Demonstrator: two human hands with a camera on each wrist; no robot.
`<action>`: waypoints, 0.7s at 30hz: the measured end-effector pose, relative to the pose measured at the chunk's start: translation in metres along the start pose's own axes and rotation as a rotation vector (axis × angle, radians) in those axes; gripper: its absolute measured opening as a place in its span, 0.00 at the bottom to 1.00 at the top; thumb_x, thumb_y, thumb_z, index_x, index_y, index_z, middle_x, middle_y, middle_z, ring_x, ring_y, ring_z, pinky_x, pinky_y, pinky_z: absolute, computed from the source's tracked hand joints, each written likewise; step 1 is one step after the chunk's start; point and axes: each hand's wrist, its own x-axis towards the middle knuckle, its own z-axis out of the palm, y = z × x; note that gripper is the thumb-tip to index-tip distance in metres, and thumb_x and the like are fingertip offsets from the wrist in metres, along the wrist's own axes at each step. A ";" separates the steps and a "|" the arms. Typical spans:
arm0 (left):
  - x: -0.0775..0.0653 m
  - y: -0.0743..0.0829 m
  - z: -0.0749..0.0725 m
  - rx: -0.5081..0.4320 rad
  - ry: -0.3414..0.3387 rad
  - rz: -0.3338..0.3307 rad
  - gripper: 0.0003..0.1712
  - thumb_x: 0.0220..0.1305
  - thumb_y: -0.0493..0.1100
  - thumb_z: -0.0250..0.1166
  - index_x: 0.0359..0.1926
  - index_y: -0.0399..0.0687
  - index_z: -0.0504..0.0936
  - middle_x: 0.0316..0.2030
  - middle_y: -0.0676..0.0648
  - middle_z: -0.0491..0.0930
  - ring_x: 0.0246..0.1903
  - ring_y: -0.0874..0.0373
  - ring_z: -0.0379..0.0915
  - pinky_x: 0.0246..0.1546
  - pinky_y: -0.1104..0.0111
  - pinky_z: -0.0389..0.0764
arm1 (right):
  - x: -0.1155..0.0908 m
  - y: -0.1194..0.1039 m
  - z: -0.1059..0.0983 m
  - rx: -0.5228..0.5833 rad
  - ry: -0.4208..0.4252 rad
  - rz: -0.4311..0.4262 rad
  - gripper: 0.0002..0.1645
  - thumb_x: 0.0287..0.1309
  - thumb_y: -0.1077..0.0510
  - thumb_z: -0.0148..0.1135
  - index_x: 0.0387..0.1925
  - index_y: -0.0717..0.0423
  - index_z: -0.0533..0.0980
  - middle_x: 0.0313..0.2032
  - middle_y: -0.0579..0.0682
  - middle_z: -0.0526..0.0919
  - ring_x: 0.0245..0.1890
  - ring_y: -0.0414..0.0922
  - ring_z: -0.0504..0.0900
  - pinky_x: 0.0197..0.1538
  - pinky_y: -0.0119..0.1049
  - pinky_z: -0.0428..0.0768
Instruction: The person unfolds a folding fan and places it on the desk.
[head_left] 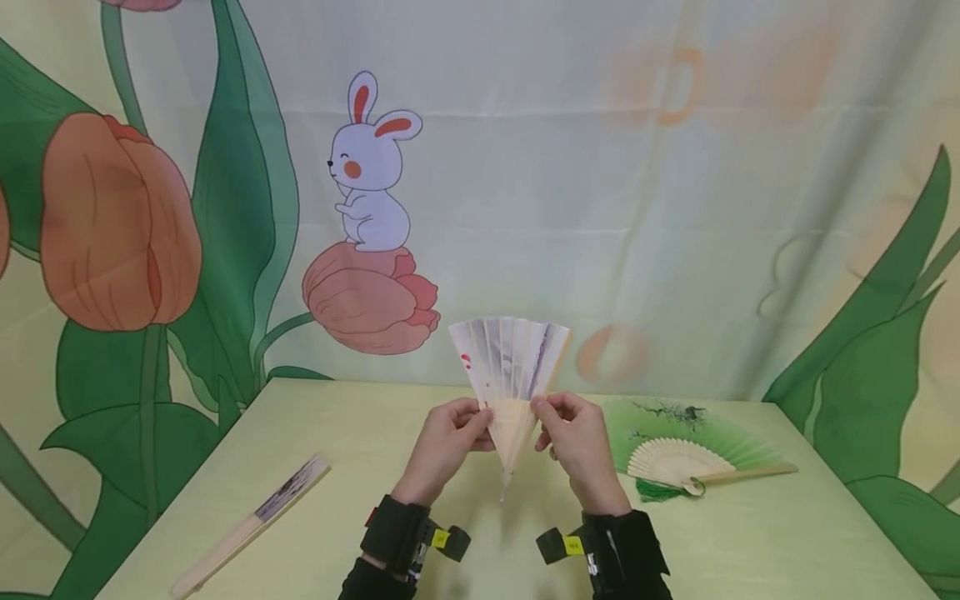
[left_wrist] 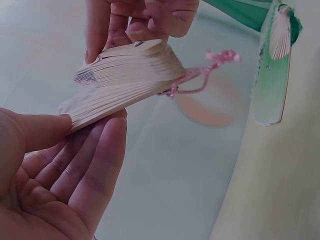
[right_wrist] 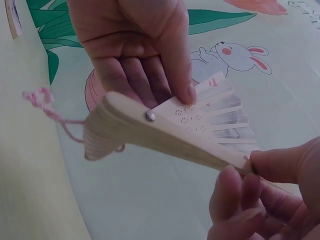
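A white folding fan (head_left: 512,358) with a grey and purple picture and red marks is partly spread above the middle of the table. My left hand (head_left: 450,437) pinches its left edge between thumb and fingers, and my right hand (head_left: 573,442) pinches the right edge. Pale slats (left_wrist: 125,75) narrow to the pivot end. From that end hangs a pink cord (left_wrist: 215,60). In the right wrist view a metal rivet (right_wrist: 150,116) and small cut-out flowers show on the fan.
An open green fan (head_left: 693,442) with a green tassel (head_left: 660,490) lies at the right of the table (head_left: 360,467). To the left lies a folded fan (head_left: 251,525), slanted. Behind the table hangs a cloth backdrop (head_left: 525,192) printed with a rabbit and tulips.
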 end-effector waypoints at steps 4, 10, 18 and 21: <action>0.000 0.000 -0.002 -0.012 -0.010 0.000 0.17 0.70 0.44 0.61 0.53 0.36 0.80 0.39 0.42 0.85 0.35 0.50 0.84 0.40 0.63 0.84 | 0.000 0.000 -0.001 0.033 -0.011 0.017 0.12 0.66 0.54 0.62 0.39 0.61 0.77 0.23 0.55 0.75 0.17 0.46 0.75 0.19 0.30 0.68; 0.001 0.000 -0.003 -0.020 -0.004 0.004 0.17 0.70 0.44 0.62 0.52 0.36 0.80 0.38 0.41 0.85 0.35 0.50 0.83 0.40 0.63 0.84 | 0.001 -0.001 -0.002 0.072 -0.020 0.034 0.11 0.66 0.56 0.62 0.39 0.61 0.74 0.20 0.52 0.73 0.15 0.46 0.75 0.20 0.32 0.69; -0.001 0.001 -0.004 -0.026 -0.002 -0.001 0.17 0.70 0.44 0.61 0.52 0.36 0.80 0.39 0.41 0.85 0.36 0.50 0.83 0.39 0.62 0.84 | 0.001 -0.001 -0.003 0.088 -0.023 0.029 0.10 0.66 0.56 0.62 0.38 0.61 0.74 0.19 0.52 0.73 0.14 0.46 0.76 0.19 0.31 0.68; -0.001 0.002 -0.005 -0.027 0.001 0.001 0.17 0.70 0.44 0.62 0.52 0.36 0.80 0.39 0.41 0.85 0.36 0.50 0.84 0.39 0.62 0.84 | 0.001 -0.001 -0.004 0.086 -0.013 0.025 0.11 0.66 0.57 0.61 0.37 0.62 0.73 0.19 0.52 0.74 0.14 0.45 0.77 0.18 0.31 0.69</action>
